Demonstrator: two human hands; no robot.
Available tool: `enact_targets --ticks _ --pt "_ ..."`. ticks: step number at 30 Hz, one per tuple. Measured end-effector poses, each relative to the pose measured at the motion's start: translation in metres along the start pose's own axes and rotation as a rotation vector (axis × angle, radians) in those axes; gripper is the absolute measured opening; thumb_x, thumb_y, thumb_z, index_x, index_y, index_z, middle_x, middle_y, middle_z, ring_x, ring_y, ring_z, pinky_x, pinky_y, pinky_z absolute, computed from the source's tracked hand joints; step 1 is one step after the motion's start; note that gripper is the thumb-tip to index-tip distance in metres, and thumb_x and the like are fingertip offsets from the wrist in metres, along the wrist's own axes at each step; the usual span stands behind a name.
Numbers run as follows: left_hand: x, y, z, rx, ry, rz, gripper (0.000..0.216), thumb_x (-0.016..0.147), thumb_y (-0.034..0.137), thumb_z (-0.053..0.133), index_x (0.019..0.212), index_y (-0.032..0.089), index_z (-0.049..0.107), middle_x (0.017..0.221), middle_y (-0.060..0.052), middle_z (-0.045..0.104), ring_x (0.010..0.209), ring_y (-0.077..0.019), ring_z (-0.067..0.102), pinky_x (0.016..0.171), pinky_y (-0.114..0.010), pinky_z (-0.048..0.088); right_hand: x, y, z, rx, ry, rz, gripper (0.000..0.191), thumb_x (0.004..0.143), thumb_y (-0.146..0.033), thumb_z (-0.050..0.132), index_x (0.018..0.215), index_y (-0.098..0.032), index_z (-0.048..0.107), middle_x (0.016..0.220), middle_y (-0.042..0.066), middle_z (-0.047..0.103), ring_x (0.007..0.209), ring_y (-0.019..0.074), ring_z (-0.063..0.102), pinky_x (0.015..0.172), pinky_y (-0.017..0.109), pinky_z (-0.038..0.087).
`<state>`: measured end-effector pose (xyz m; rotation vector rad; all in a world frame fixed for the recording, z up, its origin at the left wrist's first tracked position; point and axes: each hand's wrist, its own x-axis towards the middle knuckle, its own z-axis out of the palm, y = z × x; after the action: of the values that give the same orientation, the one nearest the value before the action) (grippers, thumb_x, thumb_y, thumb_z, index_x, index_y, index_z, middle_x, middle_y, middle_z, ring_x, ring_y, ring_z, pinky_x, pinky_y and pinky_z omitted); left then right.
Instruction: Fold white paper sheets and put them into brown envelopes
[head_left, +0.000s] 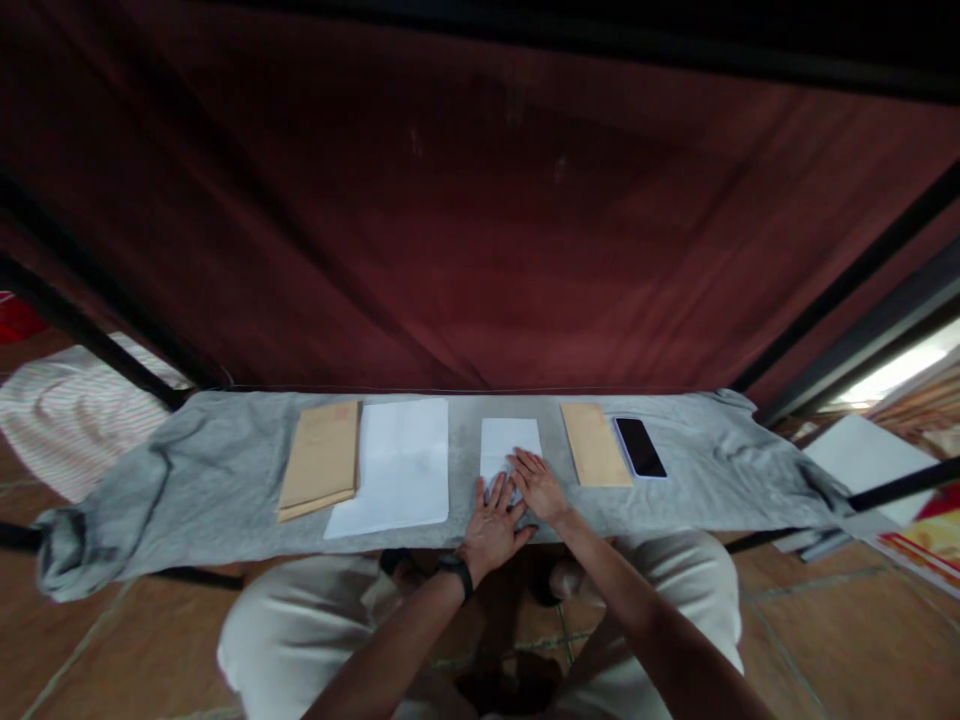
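Observation:
A folded white sheet of paper (501, 436) lies on the grey cloth in front of me. My left hand (495, 522), with a dark watch on its wrist, rests flat on the near part of the sheet, fingers spread. Just beside it, my right hand (538, 483) lies flat across the sheet's right side, its fingers stretched out to the left. The two hands touch or nearly touch, and they cover the lower part of the paper. Left of the hands are larger white sheets (405, 465), and a brown envelope (596, 445) lies to their right.
Brown envelopes (321, 455) are stacked at the left, partly over the white sheets. A phone (640, 447) lies right of the single envelope. Grey cloth (720, 460) covers the narrow surface. Behind it hangs a dark red fabric (480, 250), with dark frame bars (847, 280) at the sides.

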<state>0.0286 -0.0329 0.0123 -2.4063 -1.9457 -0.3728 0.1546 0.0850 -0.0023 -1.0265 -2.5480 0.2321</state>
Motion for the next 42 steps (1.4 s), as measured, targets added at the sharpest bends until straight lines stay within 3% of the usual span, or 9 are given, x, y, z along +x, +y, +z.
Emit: enact_targets --ticks 12,18,25,29,32,35,38,42 --pt "0.001 0.001 -0.001 0.009 0.021 -0.005 0.058 0.093 0.064 0.054 0.141 0.032 0.058 0.157 -0.011 0.047 0.149 -0.0324 0.035 0.123 -0.065 0.014 0.009 0.007 0.0 0.076 -0.031 0.016 0.041 0.104 -0.028 0.041 0.14 -0.018 0.06 0.151 0.011 0.054 0.143 0.0229 0.047 0.121 0.049 0.037" --pt "0.001 0.003 -0.006 0.003 0.011 -0.022 0.054 0.092 0.062 0.057 0.137 0.032 0.063 0.145 -0.009 0.058 0.143 -0.0319 0.043 0.125 -0.063 0.011 0.04 -0.007 0.008 0.078 -0.084 -0.121 0.042 0.103 -0.025 0.046 0.143 -0.021 0.057 0.156 0.009 0.049 0.146 0.0221 0.043 0.121 0.048 0.037" --pt "-0.015 0.011 -0.001 0.012 0.01 -0.059 0.062 0.097 0.057 0.053 0.153 0.033 0.043 0.161 -0.009 0.041 0.15 -0.0284 0.036 0.123 -0.056 0.023 0.07 0.009 0.008 -0.005 -0.131 -0.171 0.042 0.104 -0.028 0.048 0.145 -0.024 0.055 0.156 0.008 0.048 0.144 0.0209 0.046 0.124 0.045 0.03" --pt "-0.027 0.017 -0.002 -0.039 -0.024 -0.079 0.058 0.099 0.053 0.05 0.15 0.026 0.046 0.16 -0.011 0.042 0.15 -0.0276 0.036 0.122 -0.051 0.03 0.08 0.027 0.002 0.004 -0.071 -0.087 0.045 0.104 -0.027 0.046 0.149 -0.027 0.05 0.155 0.006 0.05 0.142 0.0194 0.048 0.124 0.045 0.03" --pt "-0.025 0.012 -0.008 -0.102 -0.011 -0.114 0.046 0.104 0.044 0.043 0.145 0.024 0.052 0.155 -0.009 0.05 0.145 -0.0238 0.045 0.118 -0.047 0.037 0.068 0.03 -0.002 0.009 -0.033 -0.026 0.048 0.105 -0.024 0.038 0.152 -0.024 0.046 0.157 0.008 0.047 0.142 0.0204 0.048 0.121 0.047 0.035" --pt "-0.009 -0.004 -0.013 -0.157 0.077 -0.195 0.043 0.106 0.03 0.034 0.142 0.02 0.054 0.152 -0.01 0.054 0.14 -0.0192 0.05 0.115 -0.041 0.043 0.036 0.021 -0.002 0.009 0.023 0.011 0.049 0.104 -0.025 0.036 0.151 -0.018 0.047 0.158 0.013 0.045 0.145 0.0255 0.045 0.118 0.052 0.038" --pt "0.024 -0.02 -0.013 -0.132 0.152 -0.236 0.046 0.104 0.024 0.034 0.146 0.012 0.049 0.16 -0.015 0.042 0.15 -0.0221 0.037 0.12 -0.043 0.038 -0.001 0.008 0.002 -0.006 0.014 -0.037 0.049 0.103 -0.029 0.042 0.15 -0.018 0.049 0.158 0.013 0.045 0.145 0.0285 0.044 0.118 0.053 0.036" --pt "0.073 -0.033 -0.004 -0.08 0.052 -0.19 0.051 0.104 0.035 0.039 0.149 0.013 0.047 0.163 -0.015 0.036 0.155 -0.0273 0.026 0.123 -0.047 0.032 -0.026 -0.003 0.009 -0.081 0.008 -0.039 0.047 0.103 -0.032 0.044 0.145 -0.012 0.055 0.153 0.015 0.051 0.143 0.03 0.046 0.12 0.05 0.033"
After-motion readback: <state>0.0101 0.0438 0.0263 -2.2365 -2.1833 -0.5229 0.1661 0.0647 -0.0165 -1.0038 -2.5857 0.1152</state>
